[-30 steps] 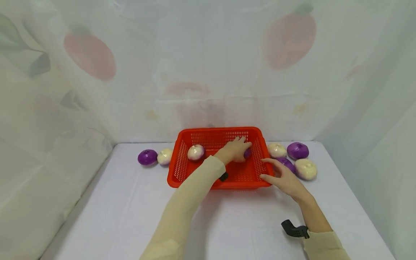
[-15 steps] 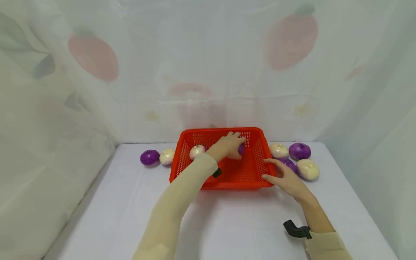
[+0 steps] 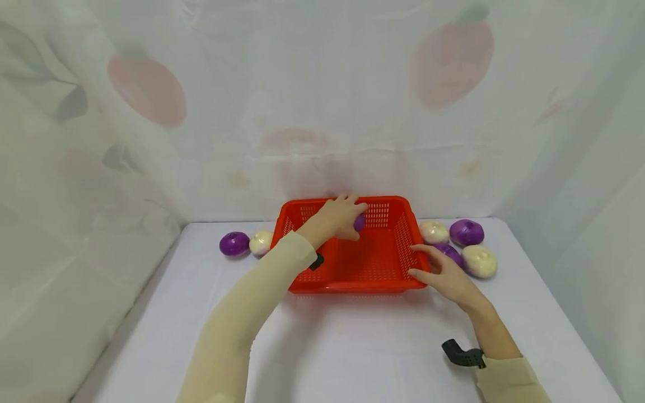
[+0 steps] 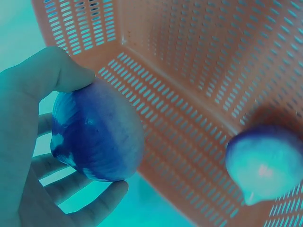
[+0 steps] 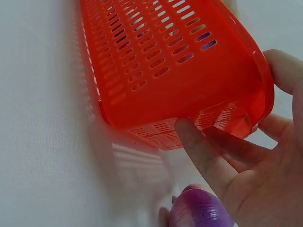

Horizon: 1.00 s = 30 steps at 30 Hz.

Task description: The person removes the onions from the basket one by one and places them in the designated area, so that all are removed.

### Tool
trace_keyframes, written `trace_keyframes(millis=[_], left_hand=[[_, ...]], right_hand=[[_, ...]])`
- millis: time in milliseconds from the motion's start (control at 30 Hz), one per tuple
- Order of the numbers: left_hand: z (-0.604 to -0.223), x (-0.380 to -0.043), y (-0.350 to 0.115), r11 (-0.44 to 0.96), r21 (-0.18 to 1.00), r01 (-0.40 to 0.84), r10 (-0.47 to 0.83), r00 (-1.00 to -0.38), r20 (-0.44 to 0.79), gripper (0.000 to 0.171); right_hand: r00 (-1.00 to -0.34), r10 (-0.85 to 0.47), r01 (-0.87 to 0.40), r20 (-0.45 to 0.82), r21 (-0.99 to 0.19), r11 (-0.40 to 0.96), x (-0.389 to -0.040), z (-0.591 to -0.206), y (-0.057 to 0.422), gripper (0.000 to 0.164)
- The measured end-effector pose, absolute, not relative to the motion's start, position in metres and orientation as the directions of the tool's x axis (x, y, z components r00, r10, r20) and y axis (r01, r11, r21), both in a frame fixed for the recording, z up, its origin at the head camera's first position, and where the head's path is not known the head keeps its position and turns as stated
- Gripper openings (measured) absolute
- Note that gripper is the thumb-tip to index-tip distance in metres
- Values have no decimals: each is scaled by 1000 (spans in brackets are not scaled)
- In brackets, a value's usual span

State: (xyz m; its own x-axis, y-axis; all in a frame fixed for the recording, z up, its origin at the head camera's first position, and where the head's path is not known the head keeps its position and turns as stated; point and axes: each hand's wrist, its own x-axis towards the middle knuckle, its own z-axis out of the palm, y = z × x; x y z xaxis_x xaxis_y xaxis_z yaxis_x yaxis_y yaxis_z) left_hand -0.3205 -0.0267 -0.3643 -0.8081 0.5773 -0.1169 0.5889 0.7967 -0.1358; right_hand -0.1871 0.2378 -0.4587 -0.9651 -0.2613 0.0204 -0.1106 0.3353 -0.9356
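My left hand (image 3: 333, 218) holds a purple onion (image 3: 359, 222) over the back part of a red plastic basket (image 3: 363, 286). In the left wrist view, the thumb lies on top of that onion (image 4: 97, 132) and the fingers spread beneath it. A second, paler onion (image 4: 265, 165) sits inside the basket; in the head view my left arm hides it. My right hand (image 3: 448, 280) grips the basket's right side. The right wrist view shows its thumb at the rim and its fingers (image 5: 203, 156) against the outer wall.
Right of the basket lie several onions, among them a purple one (image 3: 466, 232) and a pale one (image 3: 480, 261). To the left are a purple onion (image 3: 234, 244) and a pale onion (image 3: 260, 243). A white-covered table (image 3: 353, 347) ends at a hanging curtain (image 3: 322, 112).
My left hand has lifted the purple onion from the basket's right part and carried it left and back. My right hand has stayed at the basket's right side.
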Motion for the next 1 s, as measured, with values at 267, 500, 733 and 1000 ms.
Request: trace_keyframes(millis=[267,500,733,1000], left_hand=[[-347,-306,-40,771,-180,610,606,-791,-83,70],[-338,-295,-53,744,-197,639,642,-765,-57,65],[-334,-288,-70,728,-177,663,670,-742,-21,61],[-332,-277,-91,716,-156,680,691,-722,26,54]], right_hand=[[-962,-272,-99,12,-946,309,-188,-459,238,66],[-962,-274,-101,16,-950,297,-189,-460,236,66],[-962,-272,-104,19,-948,301,-190,-460,236,65],[-961,-274,-114,28,-945,305,-191,-461,237,65]])
